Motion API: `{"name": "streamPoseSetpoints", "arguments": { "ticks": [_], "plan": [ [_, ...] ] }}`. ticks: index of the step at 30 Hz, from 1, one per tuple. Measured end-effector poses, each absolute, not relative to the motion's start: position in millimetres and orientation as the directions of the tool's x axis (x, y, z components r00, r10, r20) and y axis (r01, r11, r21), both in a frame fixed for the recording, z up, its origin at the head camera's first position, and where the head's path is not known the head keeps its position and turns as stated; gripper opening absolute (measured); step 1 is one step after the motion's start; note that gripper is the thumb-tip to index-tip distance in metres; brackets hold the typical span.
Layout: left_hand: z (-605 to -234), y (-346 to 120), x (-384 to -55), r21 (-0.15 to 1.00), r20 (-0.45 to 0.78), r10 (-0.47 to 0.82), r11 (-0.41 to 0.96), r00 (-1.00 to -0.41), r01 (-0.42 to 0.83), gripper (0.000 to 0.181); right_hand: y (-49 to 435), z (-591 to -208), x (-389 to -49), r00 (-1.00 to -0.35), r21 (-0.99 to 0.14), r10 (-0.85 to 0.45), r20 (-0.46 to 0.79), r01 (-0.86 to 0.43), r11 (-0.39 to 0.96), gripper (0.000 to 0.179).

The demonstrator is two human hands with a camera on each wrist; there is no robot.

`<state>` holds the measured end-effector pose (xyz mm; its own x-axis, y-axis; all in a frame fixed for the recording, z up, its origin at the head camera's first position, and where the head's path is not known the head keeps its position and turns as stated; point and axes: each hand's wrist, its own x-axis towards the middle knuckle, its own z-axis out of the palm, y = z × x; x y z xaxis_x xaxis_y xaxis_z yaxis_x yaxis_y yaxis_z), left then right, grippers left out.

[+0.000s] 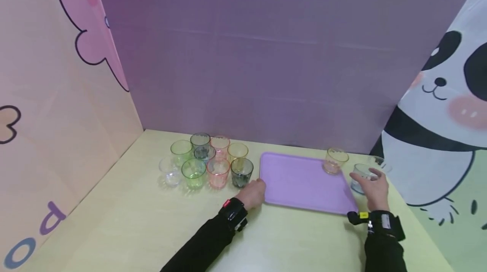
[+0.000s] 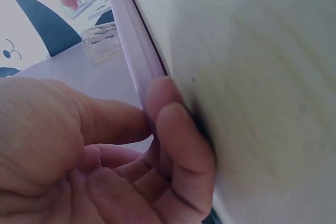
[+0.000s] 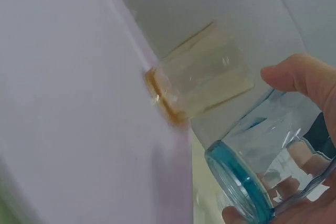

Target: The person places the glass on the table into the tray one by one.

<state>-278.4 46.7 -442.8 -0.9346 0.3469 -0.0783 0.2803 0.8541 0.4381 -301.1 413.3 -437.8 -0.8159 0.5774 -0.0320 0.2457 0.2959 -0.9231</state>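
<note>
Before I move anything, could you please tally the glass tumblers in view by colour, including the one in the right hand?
Green tumblers: 2
Pink tumblers: 2
Yellow tumblers: 2
Grey tumblers: 2
Blue tumblers: 2
Clear tumblers: 2
Total: 12

Purple backdrop (image 1: 258, 56), seemingly cloth, between pinkish left wall (image 1: 57, 128) and panda-printed right wall (image 1: 445, 137), behind pale tabletop (image 1: 293, 238).
</note>
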Motion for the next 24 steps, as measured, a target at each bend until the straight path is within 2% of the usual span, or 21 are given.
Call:
{"name": "streamPoseSetpoints", "arguments": {
  "ticks": [10, 17, 24],
  "plan": [
    [-441, 46, -276, 0.428, -0.073, 0.35, 0.857, -0.934, 0.287, 0.037, 403, -439, -310, -0.826, -0.962, 0.563, -0.033, 0.178, 0.205, 0.097],
    [-442, 47, -278, 0.43, -0.069, 0.353, 0.855, -0.933, 0.292, 0.039, 394, -445, -314, -0.844, -0.963, 0.536, 0.036, 0.114, 0.244, 0.087],
    [-443, 46, -278, 0.429, -0.067, 0.352, 0.855, -0.934, 0.291, 0.039, 388, -445, -311, -0.899, -0.952, 0.435, 0.047, 0.092, 0.293, 0.091]
  ]
}}
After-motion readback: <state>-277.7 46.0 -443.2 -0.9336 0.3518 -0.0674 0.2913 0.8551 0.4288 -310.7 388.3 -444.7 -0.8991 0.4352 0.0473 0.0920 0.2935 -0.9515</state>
